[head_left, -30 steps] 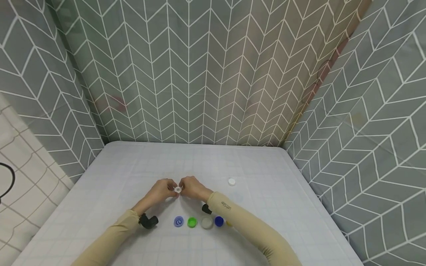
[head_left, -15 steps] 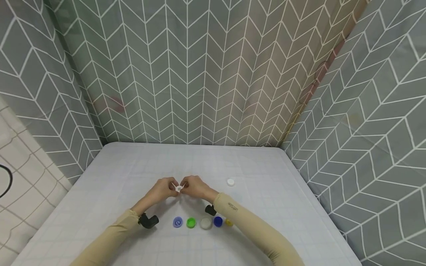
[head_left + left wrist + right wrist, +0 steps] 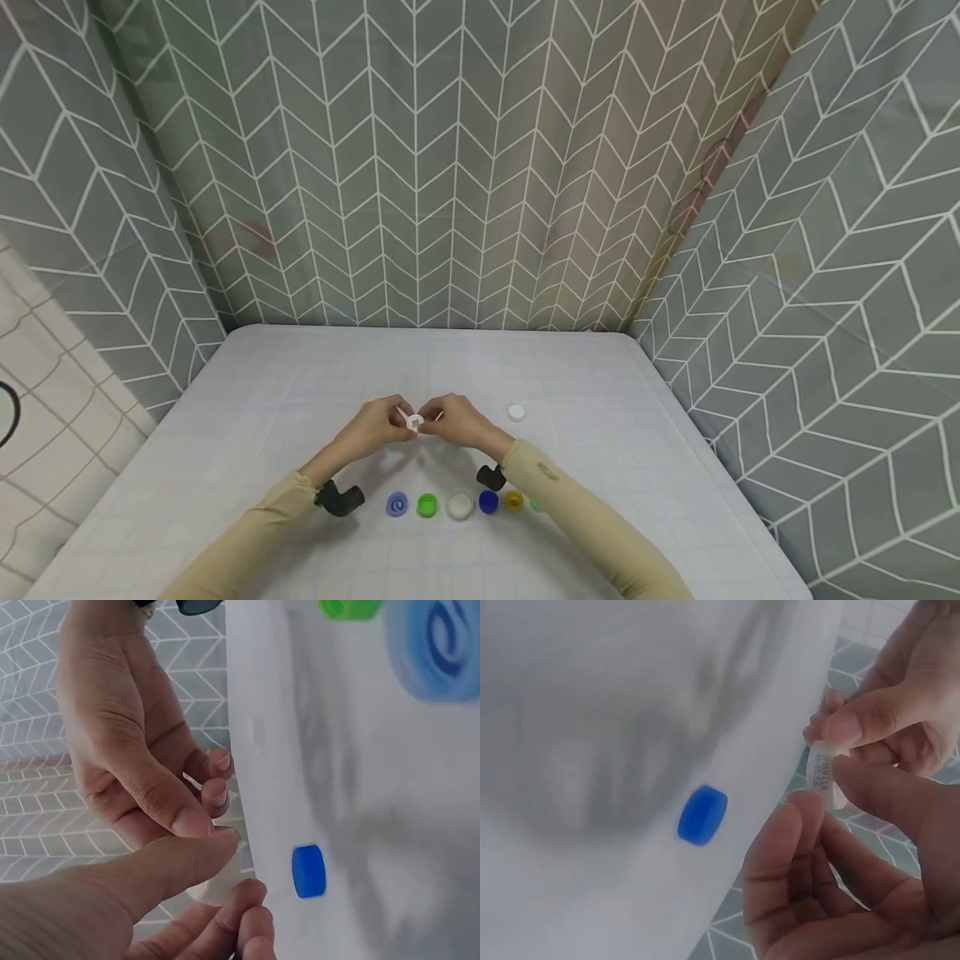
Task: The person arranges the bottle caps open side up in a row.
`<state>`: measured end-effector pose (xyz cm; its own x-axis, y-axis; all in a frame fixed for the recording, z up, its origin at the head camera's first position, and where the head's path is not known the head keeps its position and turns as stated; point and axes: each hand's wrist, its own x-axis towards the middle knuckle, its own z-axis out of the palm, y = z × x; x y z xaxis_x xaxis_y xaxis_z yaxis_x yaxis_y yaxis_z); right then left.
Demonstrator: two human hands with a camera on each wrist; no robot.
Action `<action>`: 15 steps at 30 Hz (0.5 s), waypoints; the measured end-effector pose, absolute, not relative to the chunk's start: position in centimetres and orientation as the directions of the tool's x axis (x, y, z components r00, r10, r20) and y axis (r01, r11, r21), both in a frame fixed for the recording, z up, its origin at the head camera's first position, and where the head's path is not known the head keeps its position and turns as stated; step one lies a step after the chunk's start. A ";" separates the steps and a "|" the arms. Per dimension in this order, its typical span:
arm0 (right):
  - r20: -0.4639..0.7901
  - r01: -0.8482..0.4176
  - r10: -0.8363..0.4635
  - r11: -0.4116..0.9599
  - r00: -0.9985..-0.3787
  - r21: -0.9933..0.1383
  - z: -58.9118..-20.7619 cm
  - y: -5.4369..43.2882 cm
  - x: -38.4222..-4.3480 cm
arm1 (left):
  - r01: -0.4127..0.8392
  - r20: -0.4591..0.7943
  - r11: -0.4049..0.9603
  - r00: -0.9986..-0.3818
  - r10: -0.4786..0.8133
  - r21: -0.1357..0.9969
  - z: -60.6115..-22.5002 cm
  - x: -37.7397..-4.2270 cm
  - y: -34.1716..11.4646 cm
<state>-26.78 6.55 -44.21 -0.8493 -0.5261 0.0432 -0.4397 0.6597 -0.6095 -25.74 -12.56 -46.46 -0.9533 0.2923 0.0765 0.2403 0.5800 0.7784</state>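
Just above the table, near its middle, both hands meet at a small white cap. My left hand pinches its left side between thumb and fingers. From the right, my right hand pinches the other side. The right wrist view shows small dark printed characters on the white cap; in the left wrist view, fingers cover most of it. A blue cap lies on the table below the hands in both wrist views.
Along the near side runs a row of round caps: light blue with a spiral, green, whitish, dark blue and yellow. Another green one is partly behind the right sleeve. A white cap lies farther right.
Both hands have shifted a little to the right with the white cap between them. The right forearm has moved right too, uncovering the yellow cap and part of a second green one.
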 end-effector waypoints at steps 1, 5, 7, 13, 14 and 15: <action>0.042 -0.432 -0.523 0.654 -0.852 -0.621 -44.1 6.8 -26.7 | 0.247 0.082 0.575 -0.951 0.298 0.780 -46.4 -25.7 -12.4; 0.053 -0.417 -0.519 0.617 -0.853 -0.667 -43.7 7.8 -26.5 | 0.285 0.104 0.556 -0.937 0.334 0.781 -46.0 -25.6 -11.8; 0.061 -0.417 -0.521 0.602 -0.851 -0.681 -43.7 8.2 -26.4 | 0.305 0.116 0.543 -0.928 0.355 0.782 -45.8 -25.5 -11.6; 0.096 -0.436 -0.534 0.560 -0.840 -0.704 -43.6 9.4 -26.0 | 0.333 0.134 0.504 -0.911 0.389 0.797 -45.3 -25.2 -11.0; 0.100 -0.438 -0.536 0.554 -0.838 -0.708 -43.5 9.5 -26.0 | 0.327 0.129 0.502 -0.912 0.389 0.801 -45.3 -25.2 -11.0; 0.102 -0.439 -0.536 0.550 -0.838 -0.710 -43.5 9.7 -25.9 | 0.327 0.128 0.500 -0.912 0.390 0.802 -45.2 -25.1 -10.9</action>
